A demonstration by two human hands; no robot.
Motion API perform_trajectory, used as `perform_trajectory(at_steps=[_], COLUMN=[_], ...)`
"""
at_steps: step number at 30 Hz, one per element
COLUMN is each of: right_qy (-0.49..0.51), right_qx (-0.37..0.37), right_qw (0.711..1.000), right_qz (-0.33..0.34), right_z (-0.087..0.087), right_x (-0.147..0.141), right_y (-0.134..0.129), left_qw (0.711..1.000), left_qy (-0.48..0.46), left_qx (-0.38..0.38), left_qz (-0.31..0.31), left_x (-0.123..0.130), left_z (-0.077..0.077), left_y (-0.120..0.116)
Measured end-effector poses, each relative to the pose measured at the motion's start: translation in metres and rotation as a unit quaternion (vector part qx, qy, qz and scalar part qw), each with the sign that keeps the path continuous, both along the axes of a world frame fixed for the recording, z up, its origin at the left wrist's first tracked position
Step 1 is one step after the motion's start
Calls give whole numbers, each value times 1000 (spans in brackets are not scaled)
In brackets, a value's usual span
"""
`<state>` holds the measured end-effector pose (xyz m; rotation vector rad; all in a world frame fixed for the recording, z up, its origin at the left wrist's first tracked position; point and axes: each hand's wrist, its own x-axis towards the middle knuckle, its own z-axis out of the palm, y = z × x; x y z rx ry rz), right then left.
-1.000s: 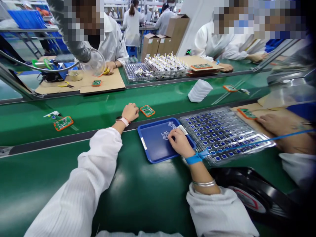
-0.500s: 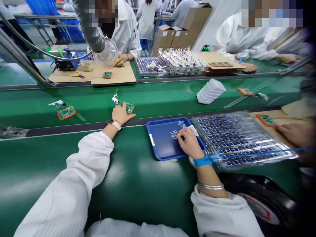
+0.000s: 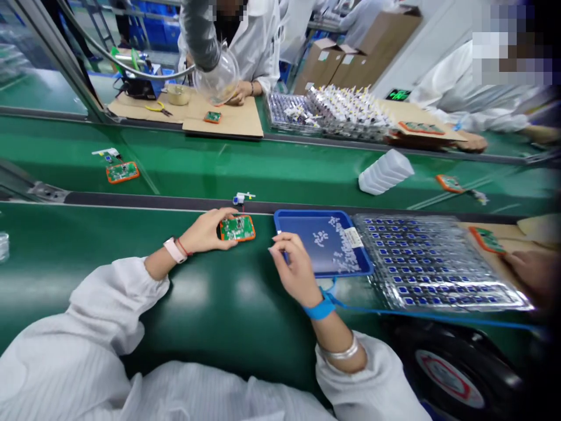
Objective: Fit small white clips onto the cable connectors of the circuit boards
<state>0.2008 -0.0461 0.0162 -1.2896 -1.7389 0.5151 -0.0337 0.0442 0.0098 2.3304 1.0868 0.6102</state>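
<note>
Our left hand (image 3: pixel 205 231) grips the circuit board (image 3: pixel 237 229) by its left end, thumb along the near edge, fingers along the far one. Our right hand (image 3: pixel 295 266) is loosely curled, thumb near the fingertips, at the left side of the blue tray (image 3: pixel 304 225); we cannot tell whether it pinches something tiny. Half a second ago the board lay on the green belt (image 3: pixel 188 161) and our right fingers were over the tray; now the board is at the near worktop (image 3: pixel 210 304) and the hands are closer together, which we judge puts it in easy reach of both.

The board is a flat, round-cornered rectangle, its green face dotted with components inside a smooth orange rim. Past its far edge, a small white plastic part (image 3: pixel 240 199) sits over the dark strip (image 3: pixel 188 203). White bits (image 3: pixel 348 251) lie scattered across the tray. To its right, glossy clear packs (image 3: pixel 508 298) show rows of dark-blue squares (image 3: pixel 416 275). Farther out, a ribbed, milky stack (image 3: pixel 385 172) leans on the belt.
</note>
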Motion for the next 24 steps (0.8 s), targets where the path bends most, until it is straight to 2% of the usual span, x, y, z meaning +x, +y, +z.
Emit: perform_trajectory(at_steps=[3,6,13,18,24], right_qy=[9,6,-6,-25,-27], right_qx=[-37,-67,-99,-100,-117], right_qw=[997,995,991,991,988], right_qz=[63,75,95,90,95], right_z=[-7,-18,-23,-23,-25], right_x=[-23,-26,-29,-32,-33], right_y=[-10,-12,-9,-10,-10], left_qw=[997,993,996,993,994], left_qy=[20,6,-71,-94,-66], left_qx=[-30,-39,-52,-69,-85], left_qz=[-71,-115,-33,-27,-8], left_x=[1,5,19,22,24], left_z=[-2,-5,-5,-4,-4], left_y=[-37,-57,-62,-60,-62])
